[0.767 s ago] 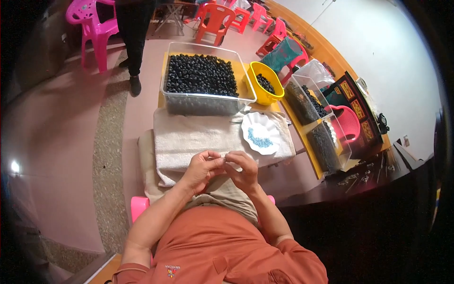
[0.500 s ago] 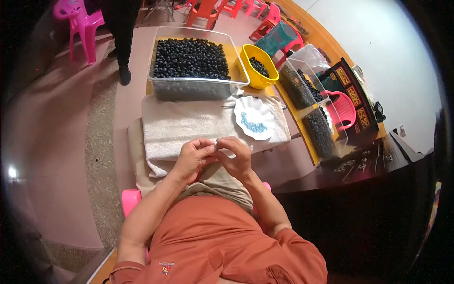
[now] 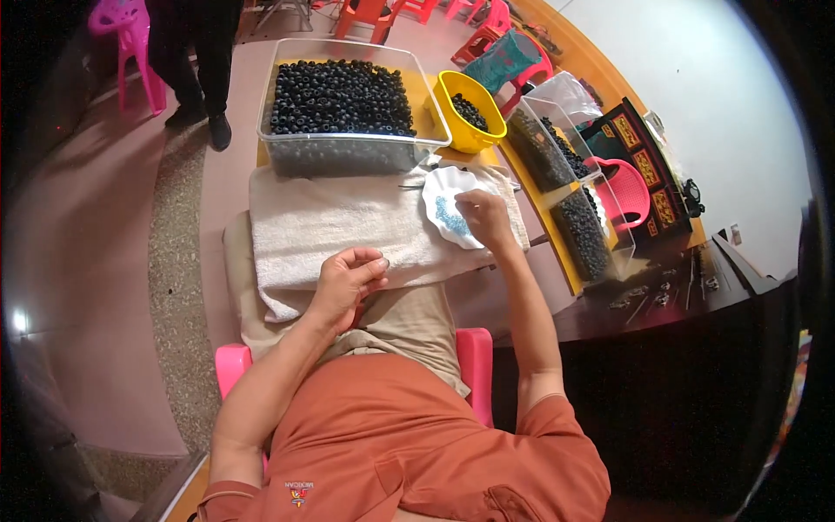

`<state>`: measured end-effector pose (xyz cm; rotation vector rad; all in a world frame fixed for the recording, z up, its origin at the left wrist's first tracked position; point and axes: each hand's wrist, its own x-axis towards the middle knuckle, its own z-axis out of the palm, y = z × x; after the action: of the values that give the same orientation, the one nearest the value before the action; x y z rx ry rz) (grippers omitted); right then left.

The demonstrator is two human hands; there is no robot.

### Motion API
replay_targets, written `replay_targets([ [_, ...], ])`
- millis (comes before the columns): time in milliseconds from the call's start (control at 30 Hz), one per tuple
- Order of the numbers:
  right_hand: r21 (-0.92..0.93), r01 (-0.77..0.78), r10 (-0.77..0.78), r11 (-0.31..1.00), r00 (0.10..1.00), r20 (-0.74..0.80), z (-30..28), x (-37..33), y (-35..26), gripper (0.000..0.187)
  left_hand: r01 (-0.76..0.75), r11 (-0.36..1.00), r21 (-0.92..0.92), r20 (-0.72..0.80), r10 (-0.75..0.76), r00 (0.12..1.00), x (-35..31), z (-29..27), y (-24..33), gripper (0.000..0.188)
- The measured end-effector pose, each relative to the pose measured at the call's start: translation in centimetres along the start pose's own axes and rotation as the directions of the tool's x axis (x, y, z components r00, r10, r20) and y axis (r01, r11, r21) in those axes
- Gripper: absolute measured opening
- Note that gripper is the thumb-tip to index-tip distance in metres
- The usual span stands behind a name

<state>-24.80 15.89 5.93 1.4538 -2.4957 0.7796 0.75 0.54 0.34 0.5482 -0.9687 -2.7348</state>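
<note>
1. Left hand [image 3: 348,283], centre frame, rests over the beige towel [image 3: 330,222]; grip pinched together on something too small to identify.
2. Right hand [image 3: 484,217], fingers pressed together, touches the white scalloped plate [image 3: 444,187] holding blue beads [image 3: 450,217], upper centre.

Premises appear to be an informal handcraft workroom set up in a hall. Evidence: a large clear tub [image 3: 348,113] heaped with dark beads, a yellow bowl [image 3: 470,109] and further clear bins [image 3: 570,187] of the same, a towel [image 3: 339,226] as work surface, plastic chairs [image 3: 130,43], polished stone floor [image 3: 104,261].
</note>
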Motion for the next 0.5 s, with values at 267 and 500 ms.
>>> replay_targets([
  [267, -0.195, -0.052, 0.103, 0.979, 0.96, 0.261, 1.4, 3.5, 2.5, 0.017, 0.005, 1.0, -0.005, 0.007, -0.005, 1.0, 0.0, -0.2, 0.1, 0.012],
  [500, -0.208, -0.095, 0.16, 0.974, 0.933, 0.323, 2.5, 4.0, 3.1, 0.017, 0.019, 1.0, -0.012, 0.009, -0.019, 1.0, 0.1, -0.2, 0.2, 0.01],
])
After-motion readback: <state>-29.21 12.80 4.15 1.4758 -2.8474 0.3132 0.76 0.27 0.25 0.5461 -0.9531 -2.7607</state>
